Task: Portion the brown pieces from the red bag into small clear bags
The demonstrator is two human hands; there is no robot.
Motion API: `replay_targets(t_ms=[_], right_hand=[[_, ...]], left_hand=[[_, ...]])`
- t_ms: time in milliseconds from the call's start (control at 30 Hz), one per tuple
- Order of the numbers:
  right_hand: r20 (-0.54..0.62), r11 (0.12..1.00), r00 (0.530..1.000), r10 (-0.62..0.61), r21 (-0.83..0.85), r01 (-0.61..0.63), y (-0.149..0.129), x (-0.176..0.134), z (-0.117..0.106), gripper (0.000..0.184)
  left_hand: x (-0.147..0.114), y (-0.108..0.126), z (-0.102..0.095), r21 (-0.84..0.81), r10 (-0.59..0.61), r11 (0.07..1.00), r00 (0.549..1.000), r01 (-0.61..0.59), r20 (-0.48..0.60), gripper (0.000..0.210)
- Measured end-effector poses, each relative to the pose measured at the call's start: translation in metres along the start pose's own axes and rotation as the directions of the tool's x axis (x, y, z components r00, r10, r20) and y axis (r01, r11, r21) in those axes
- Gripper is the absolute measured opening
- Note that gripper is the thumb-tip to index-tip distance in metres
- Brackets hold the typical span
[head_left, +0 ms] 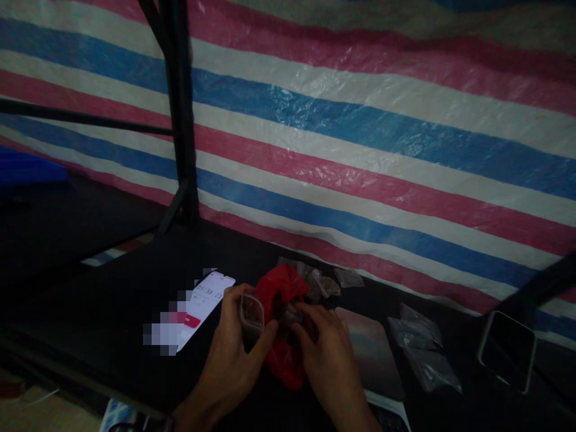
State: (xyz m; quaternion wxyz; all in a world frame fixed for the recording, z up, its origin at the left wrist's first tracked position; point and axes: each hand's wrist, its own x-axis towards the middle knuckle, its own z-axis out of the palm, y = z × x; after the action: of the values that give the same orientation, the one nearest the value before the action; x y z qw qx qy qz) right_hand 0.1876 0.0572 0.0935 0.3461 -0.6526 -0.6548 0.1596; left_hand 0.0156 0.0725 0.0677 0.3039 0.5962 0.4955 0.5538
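My left hand (234, 342) is curled round a small clear plastic bag (252, 312), whose mouth gapes and shows something brown inside. Its thumb reaches to the edge of a red plastic bag (283, 280), which stands open on the black table. Thumb and fingers of my right hand (326, 336) are closed at the mouth of the red bag, on a small pale or see-through thing (290, 313). Dim light and the fingers keep me from telling what that is. Dark contents show within the red bag.
Beyond the red bag lie several small filled clear bags (321, 282). To the right are a flat scale (371, 351), clear plastic bags (425, 348) and a dark-screened phone (507, 351). A lit phone (211, 300) showing a timer is at left. Striped sheeting (360, 150) hangs behind.
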Motion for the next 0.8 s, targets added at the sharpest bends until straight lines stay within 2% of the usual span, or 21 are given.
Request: replay_targets(t_ms=[67, 233, 400, 567, 700, 800], right_hand=[[-0.034, 0.999, 0.999, -0.011, -0.042, 0.01, -0.005, 0.0, 0.001, 0.033], [-0.025, 0.996, 1.0, -0.003, -0.092, 0.0, -0.003, 0.003, 0.005, 0.031], [-0.05, 0.987, 0.995, -0.083, -0.139, 0.075, 0.009, 0.003, 0.009, 0.033], [-0.081, 0.967, 0.984, -0.158, -0.217, 0.137, 0.022, -0.001, 0.028, 0.039], [-0.185, 0.972, 0.973, -0.135, -0.217, 0.094, 0.038, -0.003, 0.051, 0.038], [-0.278, 0.966, 0.945, -0.172, -0.237, 0.106, 0.055, -0.003, 0.067, 0.032]], left_hand=[[-0.003, -0.002, -0.001, 0.028, 0.021, 0.999, 0.999, -0.021, -0.026, 0.042], [-0.009, -0.01, 0.004, 0.075, -0.003, 0.997, 0.996, 0.009, -0.086, 0.045], [-0.01, -0.014, 0.007, 0.07, -0.047, 0.996, 0.994, 0.054, -0.097, 0.037], [0.002, -0.021, -0.001, 0.158, 0.047, 0.986, 0.999, -0.05, 0.02, 0.028], [0.004, -0.027, -0.002, 0.225, 0.107, 0.969, 0.994, -0.101, -0.017, 0.027], [0.004, -0.035, -0.002, 0.281, 0.209, 0.939, 0.978, -0.197, -0.011, 0.03]])
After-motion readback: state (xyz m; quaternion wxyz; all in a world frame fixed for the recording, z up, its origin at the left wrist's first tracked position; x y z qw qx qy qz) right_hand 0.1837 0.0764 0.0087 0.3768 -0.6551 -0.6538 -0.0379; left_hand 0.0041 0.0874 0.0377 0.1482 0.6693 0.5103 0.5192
